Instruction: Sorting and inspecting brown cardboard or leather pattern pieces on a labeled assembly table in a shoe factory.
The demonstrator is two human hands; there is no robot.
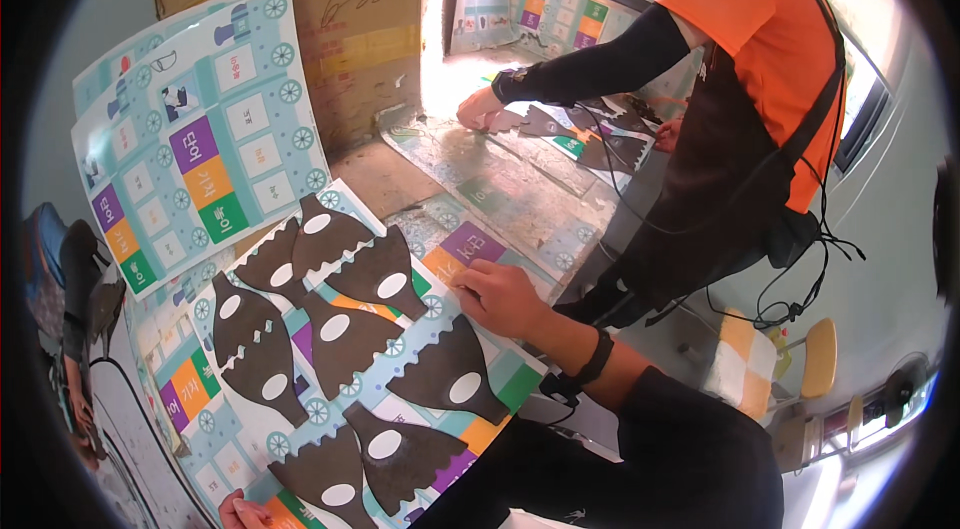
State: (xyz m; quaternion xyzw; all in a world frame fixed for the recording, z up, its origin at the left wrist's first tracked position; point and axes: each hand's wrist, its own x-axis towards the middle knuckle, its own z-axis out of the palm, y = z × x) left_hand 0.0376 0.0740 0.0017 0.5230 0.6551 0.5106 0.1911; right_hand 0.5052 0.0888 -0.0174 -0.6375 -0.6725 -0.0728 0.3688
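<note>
From the head camera I saw my right hand [505, 297], fingers curled together, pressing the printed sheet [440, 319]. Seven dark cutouts [340, 334] already lay on it. My left hand [243, 509] barely showed; its fingers I couldn't judge.

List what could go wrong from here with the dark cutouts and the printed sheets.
1. The dark cutouts lie loose and overlapping on the top sheet; a nudge from the right hand could shift them.
2. The sheet stack overhangs near the left hand and could slide.
3. A co-worker close by could bump things.
</note>
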